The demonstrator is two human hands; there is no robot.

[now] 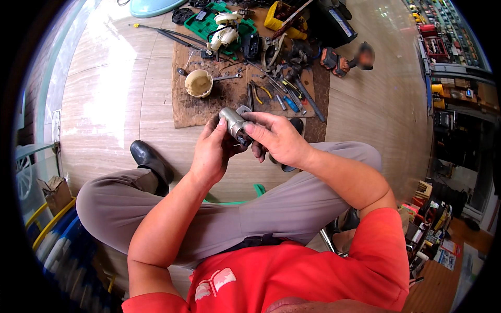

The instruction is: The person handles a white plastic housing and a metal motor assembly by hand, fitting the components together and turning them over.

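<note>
Both hands hold a small cylindrical metal motor [233, 120] above the near edge of the cardboard. Its silver body tilts away to the upper left, and a dark, greasy end with a short stub points toward me. My left hand [213, 143] wraps round its left side, thumb along the casing. From the right, my right hand [272, 136] grips the end, with thumb and fingers against it; the fingers are blackened. Beyond the motor lie yellow-handled pliers [261, 93] and a cream-coloured cup [199, 83] with a stained inside.
Stained cardboard [180, 107] carries a wrench [228, 77], a blue-handled screwdriver [290, 104] and a long dark bar [310, 99]. Behind are a green tool case [201, 26], a yellow container [282, 21] and a cordless power tool [334, 61]. Stocked shelves line the right side.
</note>
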